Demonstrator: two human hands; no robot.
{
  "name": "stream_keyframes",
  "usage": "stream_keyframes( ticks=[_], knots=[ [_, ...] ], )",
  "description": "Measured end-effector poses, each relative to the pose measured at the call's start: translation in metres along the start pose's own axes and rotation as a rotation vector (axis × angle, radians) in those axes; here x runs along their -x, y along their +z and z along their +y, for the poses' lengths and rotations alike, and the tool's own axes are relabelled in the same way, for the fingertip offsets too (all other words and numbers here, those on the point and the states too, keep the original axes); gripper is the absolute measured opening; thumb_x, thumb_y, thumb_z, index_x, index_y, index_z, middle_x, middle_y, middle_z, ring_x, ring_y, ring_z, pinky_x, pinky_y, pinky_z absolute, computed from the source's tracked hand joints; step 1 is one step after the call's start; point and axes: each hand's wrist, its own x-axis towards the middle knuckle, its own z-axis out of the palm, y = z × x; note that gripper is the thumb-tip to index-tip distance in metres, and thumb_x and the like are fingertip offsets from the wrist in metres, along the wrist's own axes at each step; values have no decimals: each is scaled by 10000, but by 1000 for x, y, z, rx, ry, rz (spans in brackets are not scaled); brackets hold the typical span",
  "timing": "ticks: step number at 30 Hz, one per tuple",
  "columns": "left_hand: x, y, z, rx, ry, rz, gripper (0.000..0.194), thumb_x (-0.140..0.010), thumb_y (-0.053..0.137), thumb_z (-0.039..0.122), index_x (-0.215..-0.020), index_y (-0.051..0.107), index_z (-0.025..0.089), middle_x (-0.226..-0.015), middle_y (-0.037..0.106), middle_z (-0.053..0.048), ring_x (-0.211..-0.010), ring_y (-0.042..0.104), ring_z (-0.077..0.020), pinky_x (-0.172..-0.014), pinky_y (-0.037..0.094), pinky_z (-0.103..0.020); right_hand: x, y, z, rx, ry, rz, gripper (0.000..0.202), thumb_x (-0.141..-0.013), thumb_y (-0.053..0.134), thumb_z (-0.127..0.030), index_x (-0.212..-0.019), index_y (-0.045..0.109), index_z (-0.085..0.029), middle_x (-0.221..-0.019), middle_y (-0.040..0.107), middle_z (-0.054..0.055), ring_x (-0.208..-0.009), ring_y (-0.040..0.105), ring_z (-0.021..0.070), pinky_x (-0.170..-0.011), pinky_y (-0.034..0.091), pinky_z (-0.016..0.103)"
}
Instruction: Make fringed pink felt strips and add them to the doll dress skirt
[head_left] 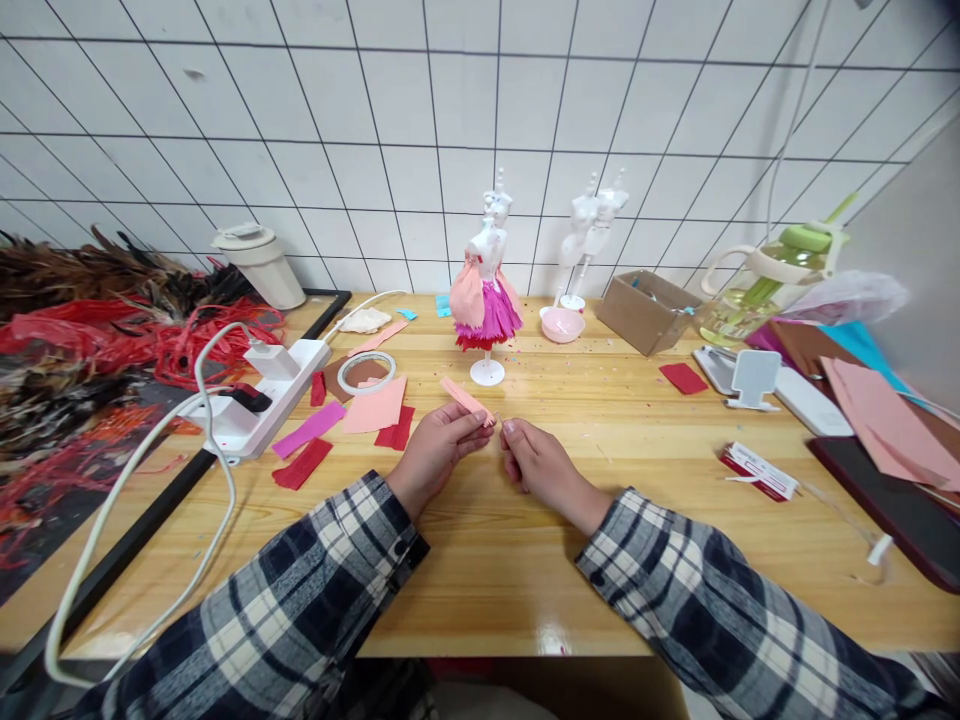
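My left hand [446, 448] pinches a narrow strip of peach crepe paper [463, 396], whose near end looks gathered at the fingertips. Close beside it, my right hand [534, 452] is closed, thumb against fingers, at that gathered end; something thin seems to be between its fingertips, too small to name. Beyond both hands stands a small white dress form [489, 245] on a round base, dressed in a magenta and red paper skirt [495, 312] with peach paper puffs at its sides.
Left lie a tape roll [367, 373], a peach paper sheet [379, 405], red and magenta scraps, and a power strip [289, 385] with cables. Behind are bare dress forms [592, 225], a pink bowl [562, 324] and a cardboard box [646, 312]. At right: a phone stand [754, 376] and a bottle [739, 300].
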Motion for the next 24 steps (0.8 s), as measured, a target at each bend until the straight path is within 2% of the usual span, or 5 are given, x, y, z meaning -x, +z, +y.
stream_keyframes(
  ticks=[7,14,20,24],
  knots=[
    [0,1,0,-78,32,-21,206,-715,750,268,-810,642,121,-827,684,-35,-740,634,-98,-749,498,-225,0,0,2,-9,17,-42,449,-959,221,-557,-781,452,-215,-512,553,-55,-404,457,89,-469,360,217],
    [-1,0,-2,-97,35,-32,204,-721,743,265,-824,639,123,-843,684,-36,-767,636,-106,-784,491,-242,-1,-2,-5,119,-27,-18,402,-973,262,-471,-722,443,-214,-511,521,-56,-440,468,91,-501,357,224],
    [0,0,0,-88,32,-13,242,-701,760,284,-831,639,119,-836,682,-43,-759,633,-111,-763,491,-243,-1,-3,-6,83,5,26,381,-969,247,-469,-723,409,-228,-506,474,-63,-410,455,105,-486,356,242],
    [0,0,1,-104,49,3,264,-670,780,297,-801,638,116,-797,676,-40,-719,621,-108,-728,482,-235,-2,-7,-7,97,-67,138,336,-946,318,-474,-803,482,-218,-646,533,-34,-546,497,120,-541,372,244]
  ],
)
